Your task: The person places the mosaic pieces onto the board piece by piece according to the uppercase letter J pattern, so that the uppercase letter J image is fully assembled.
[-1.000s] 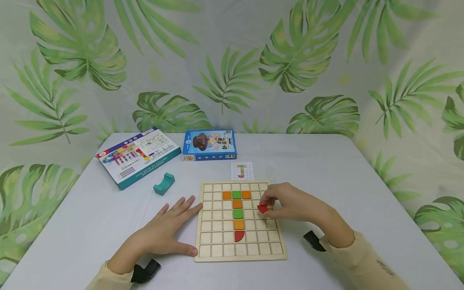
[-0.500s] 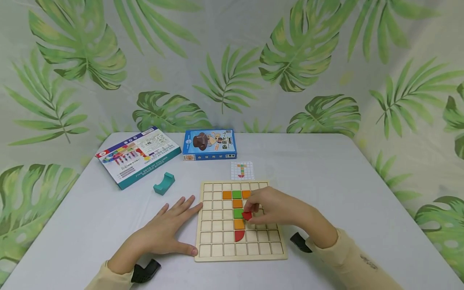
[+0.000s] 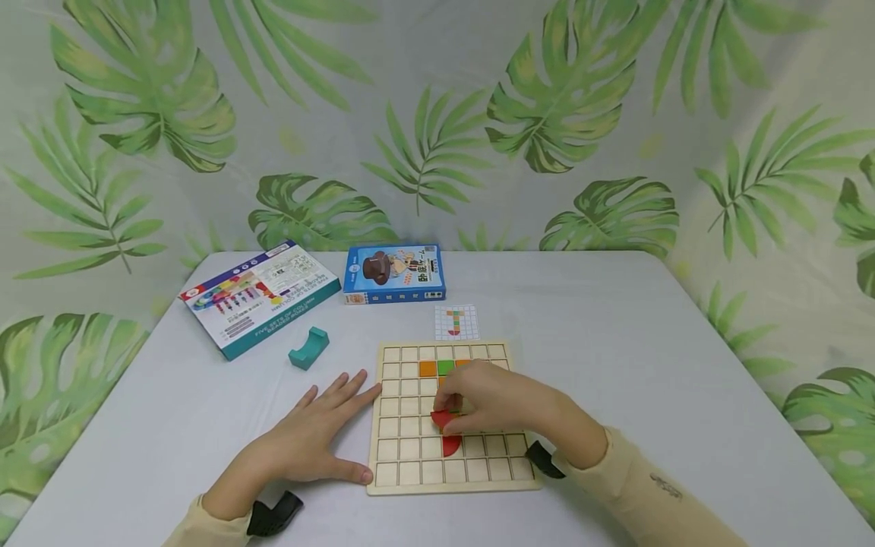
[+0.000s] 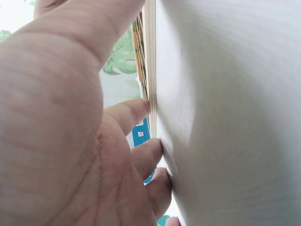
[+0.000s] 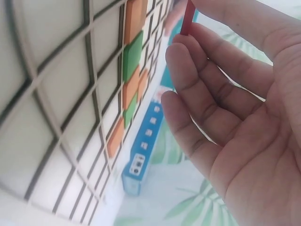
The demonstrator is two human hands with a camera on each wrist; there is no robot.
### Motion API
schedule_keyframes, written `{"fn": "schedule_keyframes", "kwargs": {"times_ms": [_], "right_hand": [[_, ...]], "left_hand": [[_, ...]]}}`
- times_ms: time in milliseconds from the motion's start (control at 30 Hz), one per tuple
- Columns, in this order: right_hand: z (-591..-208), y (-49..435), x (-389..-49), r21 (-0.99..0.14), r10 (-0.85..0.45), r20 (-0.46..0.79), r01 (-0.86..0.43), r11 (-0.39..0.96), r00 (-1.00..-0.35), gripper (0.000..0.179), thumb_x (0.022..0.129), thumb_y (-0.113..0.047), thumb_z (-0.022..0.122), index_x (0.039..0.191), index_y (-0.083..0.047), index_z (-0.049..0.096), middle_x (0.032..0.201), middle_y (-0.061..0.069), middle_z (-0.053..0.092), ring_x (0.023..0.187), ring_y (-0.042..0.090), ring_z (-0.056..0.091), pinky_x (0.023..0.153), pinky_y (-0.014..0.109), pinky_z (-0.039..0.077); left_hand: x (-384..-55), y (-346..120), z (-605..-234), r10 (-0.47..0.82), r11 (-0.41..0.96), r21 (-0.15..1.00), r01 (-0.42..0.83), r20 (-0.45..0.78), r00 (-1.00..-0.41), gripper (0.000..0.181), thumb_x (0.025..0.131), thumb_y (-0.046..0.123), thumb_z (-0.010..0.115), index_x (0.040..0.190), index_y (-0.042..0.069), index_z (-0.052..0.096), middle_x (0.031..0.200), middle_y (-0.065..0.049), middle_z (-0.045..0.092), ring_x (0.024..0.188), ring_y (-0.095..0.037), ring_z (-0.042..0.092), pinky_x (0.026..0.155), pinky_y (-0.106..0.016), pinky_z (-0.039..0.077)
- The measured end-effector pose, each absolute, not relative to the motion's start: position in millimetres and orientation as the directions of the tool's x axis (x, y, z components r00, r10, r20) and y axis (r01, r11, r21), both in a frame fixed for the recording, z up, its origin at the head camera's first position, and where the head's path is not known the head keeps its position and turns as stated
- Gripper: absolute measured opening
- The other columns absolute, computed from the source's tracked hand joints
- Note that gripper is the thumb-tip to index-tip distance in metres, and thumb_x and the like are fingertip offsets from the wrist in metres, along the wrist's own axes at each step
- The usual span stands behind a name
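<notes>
My right hand (image 3: 499, 396) pinches a red rounded tile (image 3: 440, 418) between thumb and fingers, held above the wooden grid board (image 3: 403, 472). In the right wrist view the red tile (image 5: 188, 20) shows edge-on at the fingertips, apart from the board. Orange and green square tiles (image 5: 133, 55) lie in the grid's cells, partly hidden in the head view by my right hand. At the foot of their column lies another red quarter-round tile (image 3: 451, 446). My left hand (image 3: 311, 437) rests spread on the table, thumb and a fingertip touching the board's left edge.
A small pattern card (image 3: 457, 323) lies just behind the board. Farther back are a blue box (image 3: 394, 275) and a white and teal box (image 3: 263, 298). A teal curved block (image 3: 310, 349) stands left of the board.
My right hand has carried the red tile leftward and slightly nearer, from the board's right side to above the lower part of the tile column. My left hand has stayed in place.
</notes>
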State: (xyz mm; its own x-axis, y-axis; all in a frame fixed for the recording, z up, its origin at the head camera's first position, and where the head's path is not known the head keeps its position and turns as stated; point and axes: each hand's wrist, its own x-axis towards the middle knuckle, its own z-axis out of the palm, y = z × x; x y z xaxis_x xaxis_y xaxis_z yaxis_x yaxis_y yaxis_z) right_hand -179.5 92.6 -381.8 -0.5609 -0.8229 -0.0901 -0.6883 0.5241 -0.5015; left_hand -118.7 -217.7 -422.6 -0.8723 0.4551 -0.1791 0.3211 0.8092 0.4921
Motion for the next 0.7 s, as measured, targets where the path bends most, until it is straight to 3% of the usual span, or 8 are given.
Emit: {"fn": "schedule_keyframes", "kwargs": {"times_ms": [433,700], "right_hand": [[-386.2,72.8,-171.0,-0.486,-0.836,-0.159,-0.696,0.529,-0.525,0.016,0.093,-0.025,0.087,0.104,-0.016,0.080,0.093,-0.011,0.070,0.086,0.001,0.059,0.081,0.014,0.054],[-391.9,71.4,-168.4,-0.478,-0.849,-0.177,-0.711,0.516,-0.498,0.017,0.092,-0.029,0.088,0.100,-0.019,0.077,0.085,-0.013,0.066,0.077,0.001,0.056,0.071,0.014,0.051]], "left_hand": [[-120.7,-217.6,-424.4,0.461,0.810,0.486,0.328,-0.182,-0.868,0.119,0.074,0.073,0.086,0.171,0.028,0.032,0.181,-0.008,0.020,0.167,-0.045,0.014,0.128,-0.080,0.010],[-120.4,-218.2,-425.6,0.460,0.810,0.487,0.326,-0.184,-0.869,0.119,0.074,0.073,0.086,0.170,0.028,0.033,0.182,-0.008,0.019,0.167,-0.045,0.014,0.128,-0.080,0.010]]}}
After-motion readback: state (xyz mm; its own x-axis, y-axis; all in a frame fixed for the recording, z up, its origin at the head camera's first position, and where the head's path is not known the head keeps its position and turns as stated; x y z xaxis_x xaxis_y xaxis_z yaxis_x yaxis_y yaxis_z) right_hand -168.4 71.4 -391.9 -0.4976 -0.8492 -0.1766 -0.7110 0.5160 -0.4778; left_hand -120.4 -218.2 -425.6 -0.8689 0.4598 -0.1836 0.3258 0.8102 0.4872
